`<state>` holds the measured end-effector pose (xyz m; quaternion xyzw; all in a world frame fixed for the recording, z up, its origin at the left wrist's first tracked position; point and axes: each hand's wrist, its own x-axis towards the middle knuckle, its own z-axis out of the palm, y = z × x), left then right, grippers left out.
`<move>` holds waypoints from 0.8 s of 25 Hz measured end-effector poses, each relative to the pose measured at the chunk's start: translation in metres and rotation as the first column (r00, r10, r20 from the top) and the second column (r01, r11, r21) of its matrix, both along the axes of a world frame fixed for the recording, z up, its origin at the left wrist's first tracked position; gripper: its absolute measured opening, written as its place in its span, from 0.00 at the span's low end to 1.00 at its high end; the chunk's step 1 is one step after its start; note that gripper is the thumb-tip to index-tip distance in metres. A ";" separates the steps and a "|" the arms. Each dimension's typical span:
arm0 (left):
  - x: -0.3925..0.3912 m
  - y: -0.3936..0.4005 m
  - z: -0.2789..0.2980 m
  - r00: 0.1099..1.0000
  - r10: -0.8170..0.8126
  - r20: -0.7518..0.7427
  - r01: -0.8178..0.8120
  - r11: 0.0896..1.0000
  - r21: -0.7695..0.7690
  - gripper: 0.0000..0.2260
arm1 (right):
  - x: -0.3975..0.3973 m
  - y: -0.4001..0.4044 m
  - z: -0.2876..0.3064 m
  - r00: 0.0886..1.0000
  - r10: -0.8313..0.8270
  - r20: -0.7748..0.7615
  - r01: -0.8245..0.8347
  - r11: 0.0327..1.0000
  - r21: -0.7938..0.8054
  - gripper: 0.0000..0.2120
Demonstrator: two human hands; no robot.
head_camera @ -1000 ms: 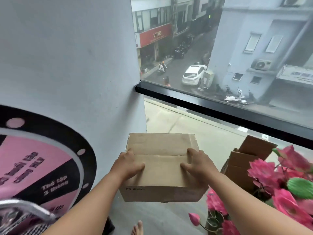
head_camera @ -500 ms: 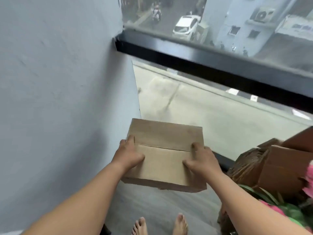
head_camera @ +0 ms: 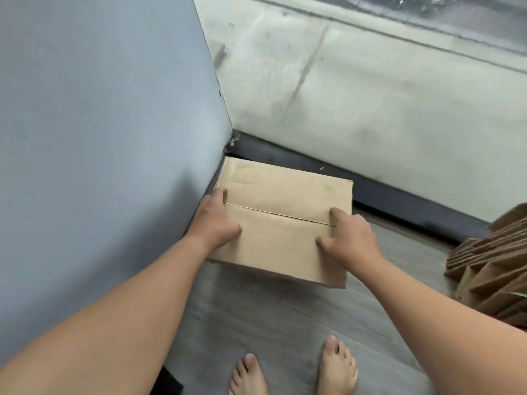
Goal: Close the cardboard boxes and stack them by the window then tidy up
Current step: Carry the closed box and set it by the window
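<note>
- You held the closed brown cardboard box [head_camera: 285, 220] low in the corner where the pale grey wall [head_camera: 99, 124] met the window's dark bottom frame [head_camera: 399, 195].
- Whether the box rested on the grey wood-look floor [head_camera: 256, 315] or hung just above it, I could not tell.
- Your left hand [head_camera: 216, 220] gripped the box's left edge: thumb lying on the near flap, fingers curled down the side beside the wall.
- Your right hand [head_camera: 348, 238] gripped the right edge: thumb and forefinger spread on the top across the flap seam, the other fingers hidden over the side.
- A stack of folded brown corrugated cardboard [head_camera: 490, 269] sat on the floor, near the box's right.
- Your bare feet [head_camera: 296, 372] stood near the box's front edge.
</note>
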<state>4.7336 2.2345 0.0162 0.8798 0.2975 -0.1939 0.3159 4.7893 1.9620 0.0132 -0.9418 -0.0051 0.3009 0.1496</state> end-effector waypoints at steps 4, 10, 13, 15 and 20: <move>0.021 0.016 -0.054 0.997 -0.071 -0.022 0.072 0.997 0.024 0.35 | 0.004 0.012 -0.048 0.998 -0.049 -0.039 0.048 0.999 -0.021 0.21; 0.043 0.050 -0.084 0.998 -0.065 0.000 0.065 0.995 0.082 0.36 | 0.010 0.032 -0.074 0.999 0.000 0.045 -0.005 0.995 0.102 0.28; 0.052 0.065 -0.084 0.993 -0.116 0.029 0.112 0.985 0.129 0.35 | 0.022 0.043 -0.077 0.997 -0.004 0.072 -0.007 0.989 0.148 0.29; 0.055 0.070 -0.079 0.985 -0.174 0.005 0.171 0.972 0.159 0.34 | 0.028 0.047 -0.077 0.997 0.012 0.071 -0.022 0.990 0.136 0.29; 0.052 0.055 -0.045 0.972 -0.219 -0.086 0.233 0.946 0.227 0.27 | 0.029 0.033 -0.051 0.997 0.048 0.064 -0.053 0.996 0.073 0.26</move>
